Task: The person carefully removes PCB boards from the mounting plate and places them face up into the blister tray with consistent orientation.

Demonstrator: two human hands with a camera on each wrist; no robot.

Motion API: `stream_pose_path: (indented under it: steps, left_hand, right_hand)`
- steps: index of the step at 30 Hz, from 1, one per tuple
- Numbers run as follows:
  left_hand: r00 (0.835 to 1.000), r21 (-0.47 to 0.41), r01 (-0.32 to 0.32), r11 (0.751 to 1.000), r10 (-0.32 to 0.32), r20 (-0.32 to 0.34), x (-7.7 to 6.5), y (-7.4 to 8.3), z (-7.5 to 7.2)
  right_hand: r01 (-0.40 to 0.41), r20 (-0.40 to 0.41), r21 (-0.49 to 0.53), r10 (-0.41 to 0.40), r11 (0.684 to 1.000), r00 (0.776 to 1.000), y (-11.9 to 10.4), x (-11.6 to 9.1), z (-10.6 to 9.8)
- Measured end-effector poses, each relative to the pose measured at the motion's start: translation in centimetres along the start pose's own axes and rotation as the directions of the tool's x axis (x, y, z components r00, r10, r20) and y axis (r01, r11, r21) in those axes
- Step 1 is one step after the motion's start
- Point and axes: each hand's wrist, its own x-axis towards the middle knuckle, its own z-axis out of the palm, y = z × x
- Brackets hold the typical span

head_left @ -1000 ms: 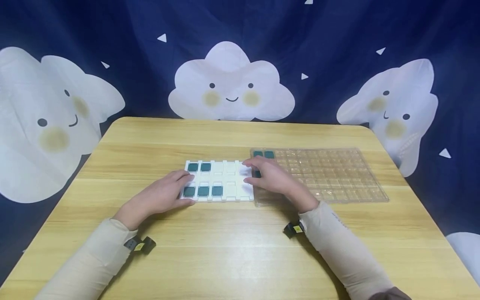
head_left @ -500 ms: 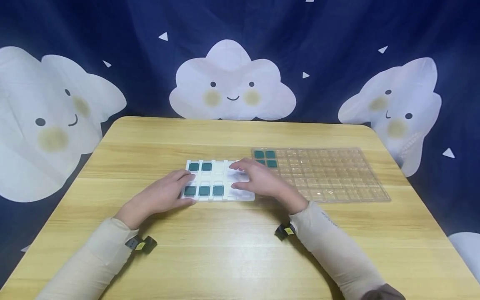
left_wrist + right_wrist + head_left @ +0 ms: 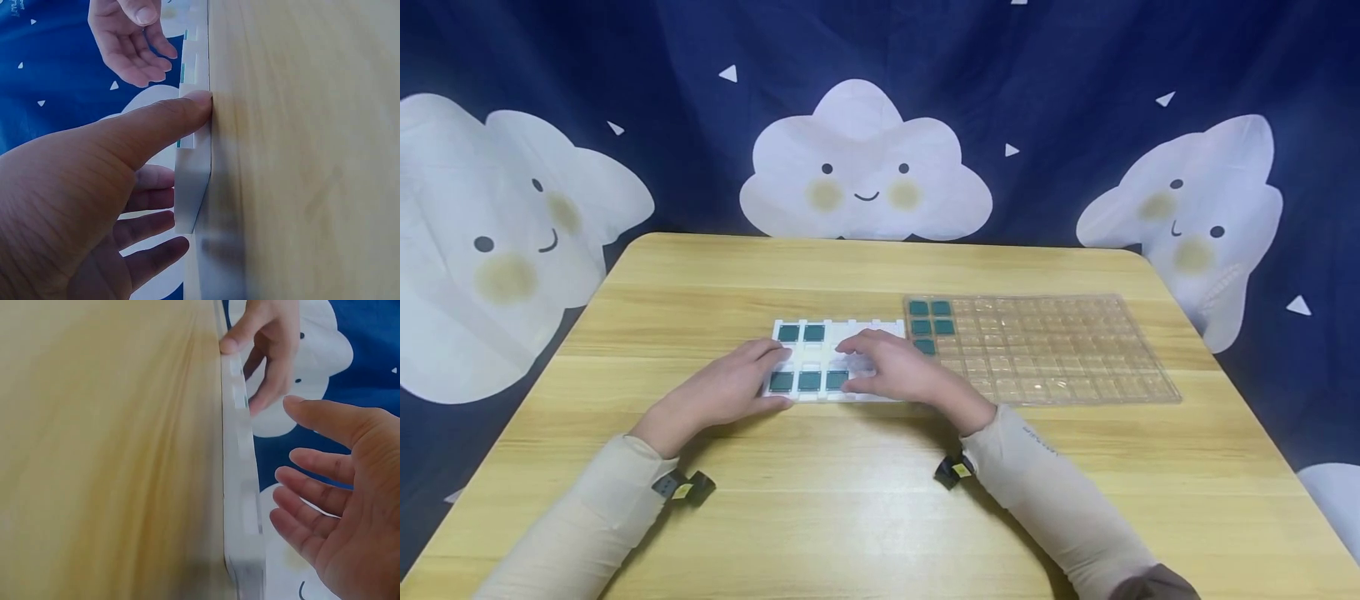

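A white slotted tray (image 3: 880, 324) lies on the table, with two green square chips (image 3: 814, 333) in its far row and three green square chips (image 3: 808, 382) in its near row. My left hand (image 3: 730, 383) holds the tray's left end, its thumb (image 3: 181, 112) on the near side and its fingers round the end. Over the tray's right half hovers my right hand (image 3: 895, 367), fingers spread and nothing in them; its thumb tip overlaps the rightmost near-row chip in the head view. In the right wrist view the right hand's fingertips (image 3: 300, 407) are apart from the tray's side.
Right of the white tray sits a clear plastic tray (image 3: 1060, 350) of many pockets, with several green chips (image 3: 942, 308) at its far left corner. Both trays rest on a wooden table (image 3: 865, 500). A dark blue curtain (image 3: 1037, 67) with clouds hangs behind.
My right hand has moved left, from the border between the two trays to over the white tray, uncovering more chips in the clear tray. The left hand has stayed in place.
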Motion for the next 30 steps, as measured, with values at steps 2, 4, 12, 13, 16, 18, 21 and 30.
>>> stream_pose_path:
  steps: [2,4,12,13,16,18,21,30]
  left_hand:
    - [1.0,0.001,0.0,1.0,0.0,0.001,0.0,0.0,0.0]
    - [1.0,0.002,-0.001,1.0,0.001,0.003,0.0,0.0,0.0]
    - [1.0,0.002,-0.004,1.0,0.004,-0.001,0.1,0.0,-0.1]
    - [1.0,0.003,-0.007,1.0,0.007,-0.003,0.1,0.0,0.0]
    - [1.0,0.001,-0.008,1.0,0.008,-0.005,0.0,0.0,0.0]
    - [1.0,0.002,-0.006,1.0,0.006,-0.003,0.0,0.0,0.0]
    - [1.0,0.002,-0.003,1.0,0.003,-0.001,0.0,0.0,0.0]
    - [1.0,0.003,-0.013,1.0,0.013,-0.006,0.1,0.0,0.0]
  right_hand:
    - [-0.011,0.008,0.0,0.011,1.0,1.0,-0.1,0.1,0.2]
    - [-0.017,0.012,0.0,0.017,1.0,1.0,-0.3,0.3,0.3]
    - [-0.003,0.025,-0.076,0.005,0.997,1.0,-1.0,1.0,1.1]
    - [-0.003,0.024,-0.089,0.006,0.996,1.0,-1.1,1.0,1.2]
    - [-0.002,0.019,-0.132,0.005,0.991,1.0,-1.3,1.1,1.3]
    - [-0.004,0.017,-0.159,0.007,0.987,1.0,-1.4,1.1,1.5]
    - [0.001,0.013,-0.188,0.001,0.982,1.0,-1.6,1.1,1.6]
    - [-0.016,0.005,-0.219,0.018,0.976,1.0,-1.7,1.1,2.0]
